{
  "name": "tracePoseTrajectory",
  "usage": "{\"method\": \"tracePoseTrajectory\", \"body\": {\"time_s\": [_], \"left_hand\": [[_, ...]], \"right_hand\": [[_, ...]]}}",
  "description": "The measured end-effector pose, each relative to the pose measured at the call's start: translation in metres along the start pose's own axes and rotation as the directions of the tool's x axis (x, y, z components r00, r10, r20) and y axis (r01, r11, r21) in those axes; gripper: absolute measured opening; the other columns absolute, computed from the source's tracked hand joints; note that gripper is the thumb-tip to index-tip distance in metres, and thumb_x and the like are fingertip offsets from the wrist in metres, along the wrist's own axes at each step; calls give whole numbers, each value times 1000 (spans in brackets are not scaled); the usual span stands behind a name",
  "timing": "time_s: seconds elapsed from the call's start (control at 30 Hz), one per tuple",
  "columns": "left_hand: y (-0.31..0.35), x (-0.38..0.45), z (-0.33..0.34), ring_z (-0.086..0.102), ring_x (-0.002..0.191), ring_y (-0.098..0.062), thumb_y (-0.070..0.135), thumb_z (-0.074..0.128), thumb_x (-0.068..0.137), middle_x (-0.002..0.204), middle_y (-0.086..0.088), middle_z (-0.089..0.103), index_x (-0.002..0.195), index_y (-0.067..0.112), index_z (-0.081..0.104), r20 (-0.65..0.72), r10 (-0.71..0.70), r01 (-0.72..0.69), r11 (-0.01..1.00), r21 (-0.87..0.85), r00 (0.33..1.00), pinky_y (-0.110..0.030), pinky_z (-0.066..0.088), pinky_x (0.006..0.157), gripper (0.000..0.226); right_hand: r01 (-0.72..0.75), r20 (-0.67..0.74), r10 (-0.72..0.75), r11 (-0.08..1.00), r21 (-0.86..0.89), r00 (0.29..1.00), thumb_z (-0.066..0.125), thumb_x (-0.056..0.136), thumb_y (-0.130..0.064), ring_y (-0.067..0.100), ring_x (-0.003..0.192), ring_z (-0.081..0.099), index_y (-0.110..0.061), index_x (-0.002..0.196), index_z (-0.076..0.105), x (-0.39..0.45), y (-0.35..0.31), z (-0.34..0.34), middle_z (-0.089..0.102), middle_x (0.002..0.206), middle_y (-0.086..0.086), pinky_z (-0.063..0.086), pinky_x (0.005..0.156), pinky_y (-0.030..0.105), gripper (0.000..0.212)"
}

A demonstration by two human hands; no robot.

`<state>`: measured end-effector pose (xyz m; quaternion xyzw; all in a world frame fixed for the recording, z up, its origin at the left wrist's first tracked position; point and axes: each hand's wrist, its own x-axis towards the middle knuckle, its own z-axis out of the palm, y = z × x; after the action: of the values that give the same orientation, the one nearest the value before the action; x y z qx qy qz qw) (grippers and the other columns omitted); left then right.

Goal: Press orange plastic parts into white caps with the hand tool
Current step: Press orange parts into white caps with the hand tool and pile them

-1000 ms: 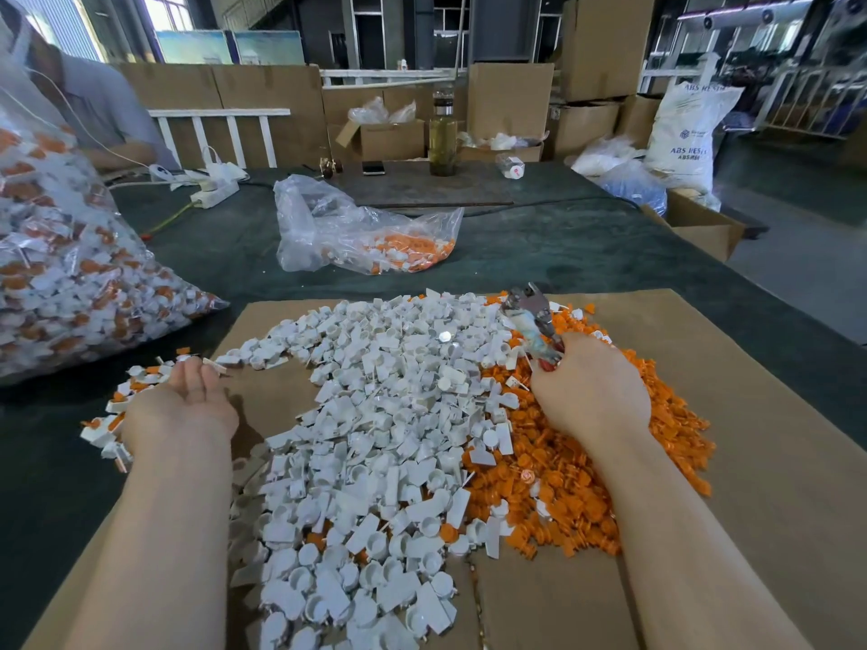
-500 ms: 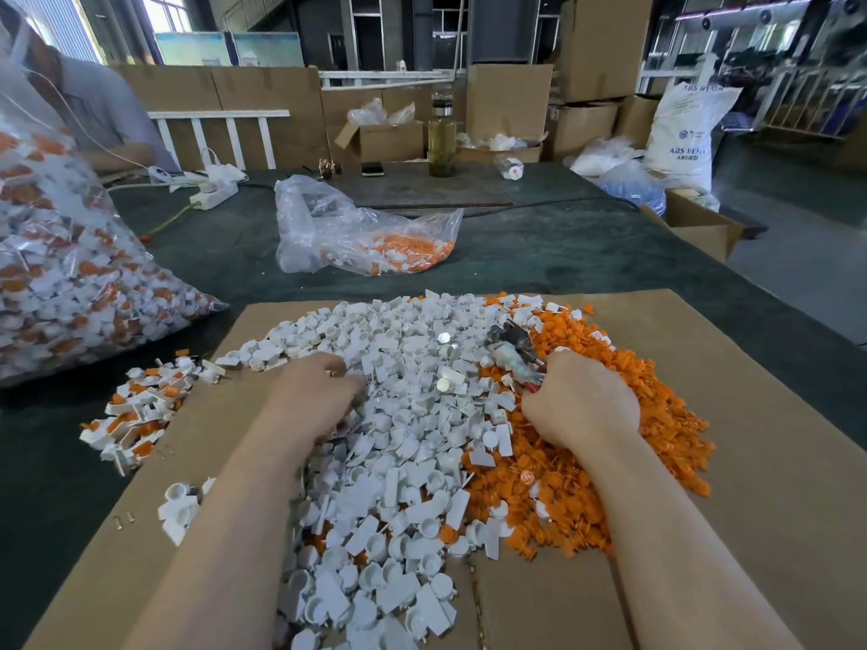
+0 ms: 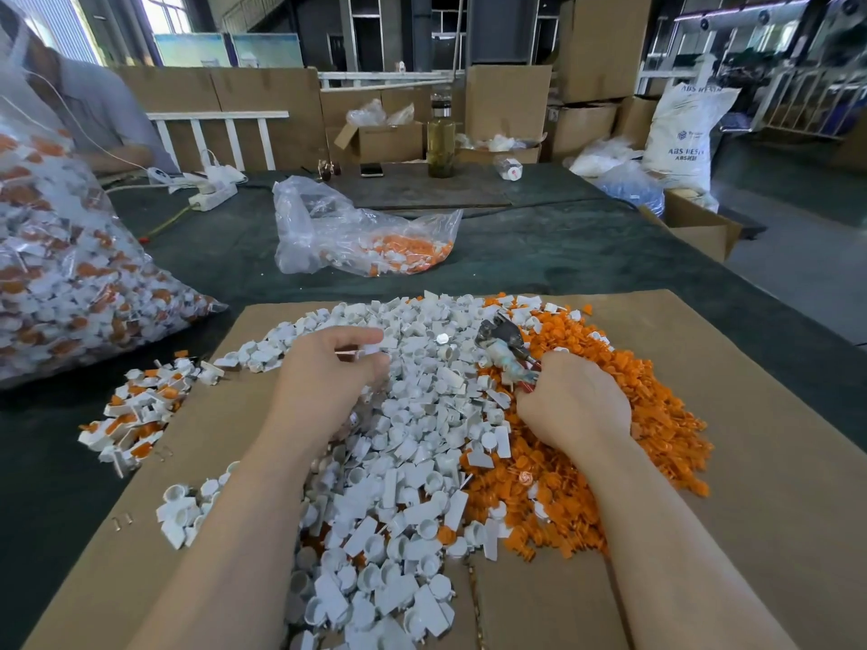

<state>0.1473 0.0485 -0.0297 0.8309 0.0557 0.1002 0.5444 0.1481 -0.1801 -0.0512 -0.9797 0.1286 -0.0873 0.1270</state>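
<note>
Centre frame: heaped glossy white caps [image 3: 413, 443] beside orange plastic parts [image 3: 605, 466] on flat brown cardboard [image 3: 750, 462], margins bare toward right edge. Left hand [image 3: 328, 382] fingers pinching one cap; right hand [image 3: 572, 405] gripping worn metal hand tool [image 3: 504, 349].

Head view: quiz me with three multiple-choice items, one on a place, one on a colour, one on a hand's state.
1. Where does the small heap of assembled caps lie?
A. left edge of the cardboard sheet
B. on the orange parts pile
C. inside a box

2. What colour are the loose parts under the right hand?
A. blue
B. orange
C. black

3. What is the right hand doing?
A. lying flat and open
B. gripping the hand tool
C. lifting a bag

Key: 1 A, the mixed white-and-orange heap sits left of the white caps pile; 2 B, orange surrounds that hand; 3 B, its fingers curl round the tool's handles.
</note>
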Motion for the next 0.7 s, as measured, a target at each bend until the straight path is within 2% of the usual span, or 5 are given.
{"method": "tracePoseTrajectory", "body": {"time_s": [0.1,0.2,0.4,0.6,0.7], "left_hand": [[7,-4,3,62,77,-12,15,73,87,93,16,71,96,36,74,-22,40,-42,993,-110,999,-3,43,52,23],[12,-8,10,68,89,-8,14,75,86,96,16,72,93,34,71,-20,61,-64,987,-150,998,-15,47,68,22],[15,-11,18,72,84,-15,14,76,85,92,7,75,93,29,65,23,42,-37,980,-194,999,-31,54,80,21],[19,-17,23,70,68,-9,19,78,84,83,11,76,85,30,72,59,83,-72,984,-161,995,-16,52,62,12],[20,-18,25,62,62,-12,24,80,82,79,12,74,79,34,74,60,61,-54,992,-117,996,-22,51,57,12]], "right_hand": [[0,-27,2,998,66,1000,60,87,-36,12,62,49,-25,71,42,0,1,-2,52,72,-6,37,49,26,26],[18,-81,-9,994,111,997,58,88,-39,11,62,49,-26,71,43,0,0,-5,52,72,-6,34,46,25,27],[106,-148,-73,967,232,986,61,90,-40,7,61,47,-25,82,48,1,-2,-9,50,70,-10,32,46,23,21],[202,-179,-143,903,378,973,65,86,-34,8,61,49,-28,75,45,-3,-10,-10,52,69,-11,30,48,24,24],[240,-173,-179,857,456,969,67,85,-30,8,66,51,-28,76,48,-4,-12,-10,55,74,-11,32,51,24,21]]}}
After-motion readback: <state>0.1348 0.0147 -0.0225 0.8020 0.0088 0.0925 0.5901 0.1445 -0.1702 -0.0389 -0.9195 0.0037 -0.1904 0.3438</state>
